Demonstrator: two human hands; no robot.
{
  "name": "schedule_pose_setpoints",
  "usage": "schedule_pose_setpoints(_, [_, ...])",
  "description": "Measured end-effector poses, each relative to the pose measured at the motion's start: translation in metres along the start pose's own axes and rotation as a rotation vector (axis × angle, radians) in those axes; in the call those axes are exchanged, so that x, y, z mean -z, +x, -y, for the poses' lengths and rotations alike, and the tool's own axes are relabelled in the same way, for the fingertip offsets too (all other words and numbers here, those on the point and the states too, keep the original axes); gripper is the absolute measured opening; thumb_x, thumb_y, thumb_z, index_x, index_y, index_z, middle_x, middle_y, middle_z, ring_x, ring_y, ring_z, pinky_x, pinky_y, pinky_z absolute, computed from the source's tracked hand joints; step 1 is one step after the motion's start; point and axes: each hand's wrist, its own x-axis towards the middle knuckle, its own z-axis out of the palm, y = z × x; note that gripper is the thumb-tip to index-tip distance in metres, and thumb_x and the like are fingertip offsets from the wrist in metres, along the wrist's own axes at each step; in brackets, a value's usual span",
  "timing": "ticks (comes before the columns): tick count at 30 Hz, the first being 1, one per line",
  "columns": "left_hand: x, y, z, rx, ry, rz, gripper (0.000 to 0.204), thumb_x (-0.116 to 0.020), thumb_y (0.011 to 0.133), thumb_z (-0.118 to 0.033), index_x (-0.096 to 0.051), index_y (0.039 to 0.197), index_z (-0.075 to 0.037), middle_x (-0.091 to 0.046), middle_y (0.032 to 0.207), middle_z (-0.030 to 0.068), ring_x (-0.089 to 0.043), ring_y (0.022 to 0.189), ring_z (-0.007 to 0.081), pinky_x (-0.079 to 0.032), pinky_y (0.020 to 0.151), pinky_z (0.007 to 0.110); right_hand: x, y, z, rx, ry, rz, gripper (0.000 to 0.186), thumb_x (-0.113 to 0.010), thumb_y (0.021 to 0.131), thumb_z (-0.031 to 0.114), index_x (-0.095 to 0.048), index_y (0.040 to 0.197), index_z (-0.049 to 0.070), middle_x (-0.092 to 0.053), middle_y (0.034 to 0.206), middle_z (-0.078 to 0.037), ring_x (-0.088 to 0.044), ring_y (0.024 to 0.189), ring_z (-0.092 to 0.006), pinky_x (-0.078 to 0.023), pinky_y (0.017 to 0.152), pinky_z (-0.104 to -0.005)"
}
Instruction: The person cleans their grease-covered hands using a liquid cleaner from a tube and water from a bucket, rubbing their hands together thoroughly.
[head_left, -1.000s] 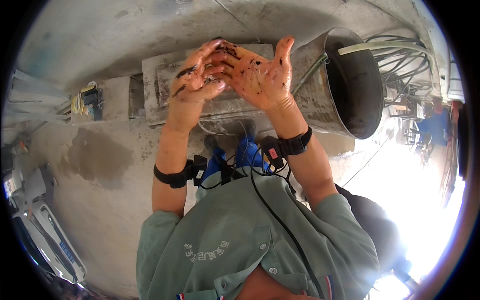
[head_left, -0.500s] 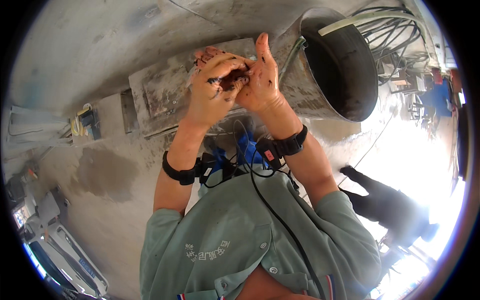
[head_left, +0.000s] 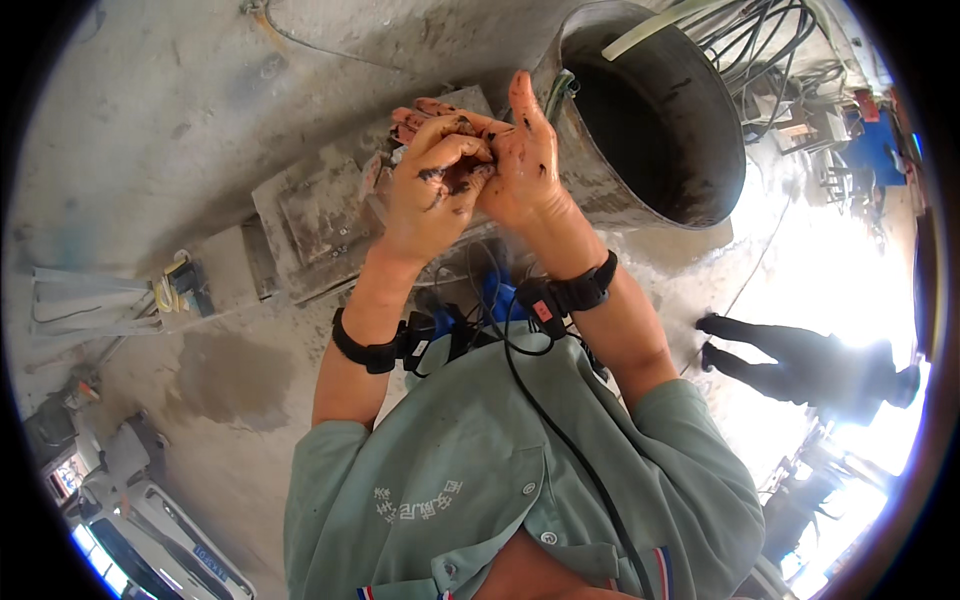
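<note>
My left hand [head_left: 432,195] is curled, its fingertips pressed into the palm of my right hand [head_left: 524,165]. Whatever its bent fingers may hold is hidden in the dark hollow between them. My right hand lies open behind it, thumb stretched up and fingers reaching to the left past my left knuckles. Black, wet-looking smears cover both hands. Below them and beyond runs a grimy, block-like ledge [head_left: 320,215].
A large metal drum [head_left: 735,180] stands at the far right, a pale hose [head_left: 660,25] over its rim and coiled cables [head_left: 775,45] beside it. A person in dark clothes [head_left: 800,365] stands at the right. A vehicle [head_left: 150,540] is at the lower left.
My left fingers have shifted slightly against my right palm. The view has tilted a little, and the dark-clothed person at the right shows more fully.
</note>
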Motion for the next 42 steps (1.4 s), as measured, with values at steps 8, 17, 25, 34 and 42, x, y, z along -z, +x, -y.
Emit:
schedule_pose_setpoints(8, [-0.001,0.013,0.006,0.072,-0.238,-0.085,0.061,-0.068,0.068,0.014,-0.054,0.124,-0.007,-0.055,0.113,0.0044,-0.056,0.099,0.0167,-0.045,0.081,0.027,0.002,-0.005,0.008,0.292,-0.733,0.095,0.053,-0.063,0.091,0.023,-0.044,0.128,-0.009,-0.058,0.112,-0.014,-0.056,0.108,-0.0181,-0.046,0.092,-0.0330])
schedule_pose_setpoints(17, [-0.027,0.017,0.007,-0.028,0.080,0.028,0.049,-0.062,0.081,-0.010,-0.051,0.128,0.001,-0.055,0.123,0.0219,-0.053,0.110,0.0391,-0.040,0.096,0.049,0.036,0.023,-0.003,0.635,-1.308,-0.192,0.032,-0.057,0.092,0.032,-0.062,0.094,0.000,-0.066,0.091,-0.018,-0.062,0.083,-0.0283,-0.050,0.074,-0.0370])
schedule_pose_setpoints(25, [-0.041,0.025,-0.011,0.178,0.331,0.376,0.055,-0.055,0.072,0.009,-0.049,0.127,0.002,-0.051,0.122,0.0197,-0.053,0.111,0.0410,-0.046,0.092,0.040,0.059,0.028,0.010,0.110,-0.799,-0.505,0.027,-0.063,0.083,0.024,-0.069,0.085,-0.002,-0.067,0.082,-0.017,-0.064,0.078,-0.0345,-0.050,0.074,-0.0418])
schedule_pose_setpoints(34, [-0.057,0.028,-0.015,0.047,0.451,0.437,0.059,-0.059,0.065,0.006,-0.053,0.123,-0.002,-0.053,0.120,0.0182,-0.053,0.109,0.0424,-0.046,0.086,0.045,0.076,0.018,0.020,0.277,-0.782,-0.467,0.029,-0.065,0.079,0.019,-0.066,0.096,-0.006,-0.068,0.086,-0.017,-0.064,0.081,-0.0349,-0.050,0.072,-0.0412])
schedule_pose_setpoints(42, [-0.071,0.035,-0.040,0.076,0.382,0.431,0.073,-0.063,0.069,0.004,-0.042,0.138,-0.003,-0.049,0.126,0.0205,-0.051,0.112,0.0431,-0.046,0.092,0.044,0.067,-0.009,0.042,0.198,-0.396,-0.412,0.051,-0.041,0.102,0.035,-0.063,0.092,-0.010,-0.067,0.088,-0.018,-0.062,0.076,-0.0277,-0.049,0.072,-0.0410])
